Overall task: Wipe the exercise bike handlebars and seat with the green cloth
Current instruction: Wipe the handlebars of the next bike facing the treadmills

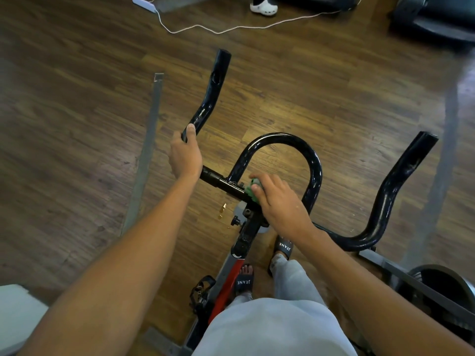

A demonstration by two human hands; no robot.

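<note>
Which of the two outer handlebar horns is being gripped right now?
The left horn: the left hand holds its base. The right horn stands free, while the right hand presses the green cloth at the centre.

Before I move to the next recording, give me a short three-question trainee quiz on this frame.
1. True or false: the left hand grips the left arm of the handlebars.
2. Which hand holds the green cloth? A) left B) right C) neither
3. Fill in: the cloth is pressed on the crossbar near the ____ of the handlebars, by the centre loop.

Key:
1. True; its fingers curl round the bar.
2. B; the right hand covers most of the cloth.
3. middle, just above the stem.
</note>
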